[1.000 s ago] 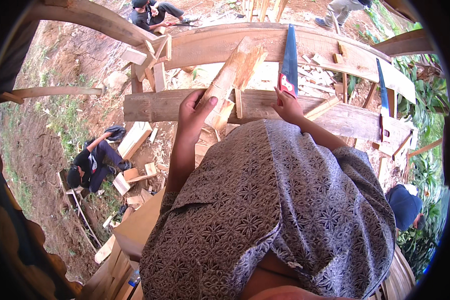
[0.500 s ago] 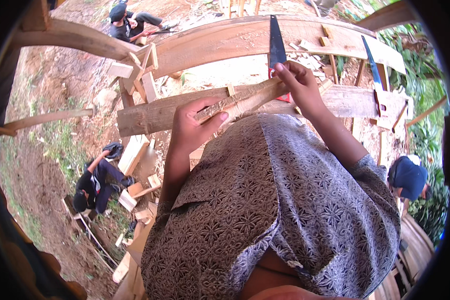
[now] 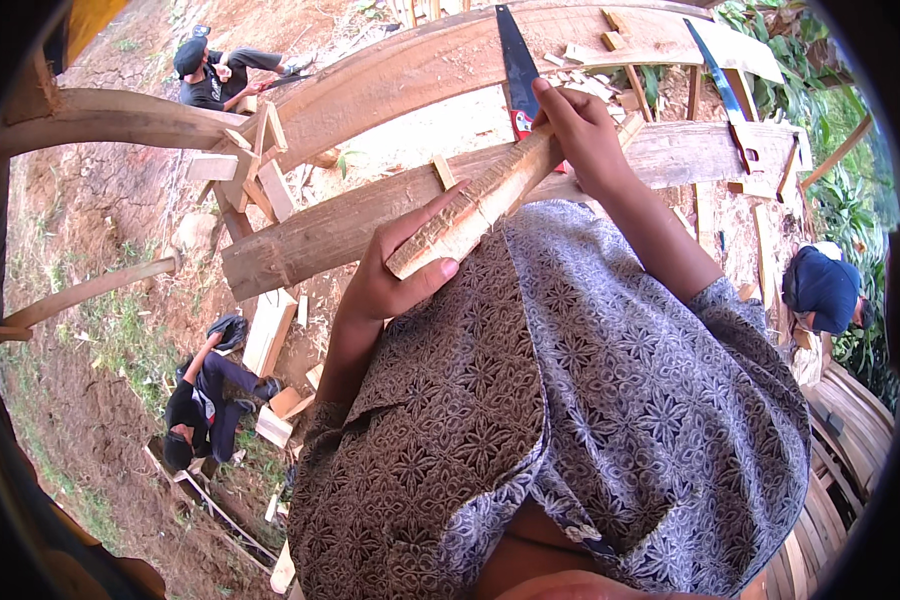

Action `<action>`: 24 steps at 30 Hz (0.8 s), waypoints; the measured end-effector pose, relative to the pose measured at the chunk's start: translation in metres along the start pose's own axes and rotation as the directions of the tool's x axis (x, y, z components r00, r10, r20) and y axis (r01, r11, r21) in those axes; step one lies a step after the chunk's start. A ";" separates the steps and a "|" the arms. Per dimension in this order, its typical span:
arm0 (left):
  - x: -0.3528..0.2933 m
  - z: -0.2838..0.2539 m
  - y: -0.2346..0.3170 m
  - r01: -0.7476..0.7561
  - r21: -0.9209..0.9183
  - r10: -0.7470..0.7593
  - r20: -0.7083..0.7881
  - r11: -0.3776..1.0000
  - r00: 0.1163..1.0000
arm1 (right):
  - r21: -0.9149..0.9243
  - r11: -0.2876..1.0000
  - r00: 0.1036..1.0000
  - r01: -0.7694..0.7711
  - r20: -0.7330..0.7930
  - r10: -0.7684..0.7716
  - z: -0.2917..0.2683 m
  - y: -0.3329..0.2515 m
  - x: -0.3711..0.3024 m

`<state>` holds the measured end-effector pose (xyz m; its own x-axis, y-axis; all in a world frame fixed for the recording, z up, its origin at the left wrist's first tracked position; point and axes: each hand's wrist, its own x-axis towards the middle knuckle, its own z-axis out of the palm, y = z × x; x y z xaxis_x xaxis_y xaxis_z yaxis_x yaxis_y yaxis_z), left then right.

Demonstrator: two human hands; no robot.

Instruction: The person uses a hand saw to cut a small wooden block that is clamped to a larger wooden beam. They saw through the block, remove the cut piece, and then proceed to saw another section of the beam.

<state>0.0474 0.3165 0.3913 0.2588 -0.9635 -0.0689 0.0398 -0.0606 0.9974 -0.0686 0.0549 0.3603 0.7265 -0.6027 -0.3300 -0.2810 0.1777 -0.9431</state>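
Two hands hold one piece of wood [image 3: 480,205] above the middle of the weathered plank [image 3: 310,240], slanting across it with its left end nearer the body than its right. The left hand [image 3: 385,265] grips the end on the near side of the plank, its thumb lying along one face and its fingers closed against the opposite side, so that end is pinched between them. The right hand [image 3: 585,135] has the other end, the index finger and thumb pinching it while the remaining fingers curl in (partly hidden, so I cannot tell how tightly they press). Just beyond the right hand, a saw [image 3: 517,60] with a red grip reaches from the plank out over a wide pale board [image 3: 390,105] on the plank's far side. A second saw [image 3: 715,75] has its handle on the right part of the plank and its blade pointing away. Small offcuts [image 3: 612,40] sit on the pale board beyond the plank. The patterned shirt [image 3: 660,400] is on the near side of the plank. One person [image 3: 205,405] sits well apart, nearer than the plank's left end; another person [image 3: 823,287] bends over, nearer than its right end.
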 end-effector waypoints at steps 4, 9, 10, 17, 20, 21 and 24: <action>-0.001 -0.007 -0.012 -0.015 -0.023 0.015 0.013 1.000 1.000 | 0.043 0.999 1.000 0.016 -0.008 -0.016 0.006 0.016 0.010; 0.012 -0.025 -0.047 0.092 -0.231 -0.104 -0.040 0.969 0.994 | -0.060 0.987 0.980 -0.150 0.127 0.156 0.001 0.063 0.018; 0.017 -0.030 -0.061 0.133 -0.227 -0.152 -0.071 0.965 0.986 | -0.118 0.980 0.968 -0.161 0.175 0.180 -0.004 0.074 0.018; 0.013 -0.036 -0.075 0.230 0.316 -0.240 -0.007 0.921 0.971 | -0.360 0.933 0.779 -0.020 0.580 0.241 -0.054 0.100 0.007; 0.026 -0.010 -0.045 0.187 0.331 -0.219 0.063 0.925 0.974 | -0.384 0.921 0.672 0.072 0.701 0.239 -0.068 0.099 0.010; 0.030 -0.005 -0.040 0.157 0.335 -0.190 0.070 0.929 0.979 | -0.357 0.918 0.623 0.171 0.761 0.181 -0.068 0.095 0.012; 0.039 0.008 -0.034 0.074 0.339 -0.109 0.083 0.938 0.991 | -0.455 0.860 0.476 0.233 0.824 0.307 -0.069 0.074 0.006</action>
<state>0.0487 0.2788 0.3554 0.1717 -0.9695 -0.1748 -0.2707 -0.2170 0.9379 -0.1282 0.0106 0.2917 0.7760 0.4091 -0.4801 -0.3578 -0.3414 -0.8692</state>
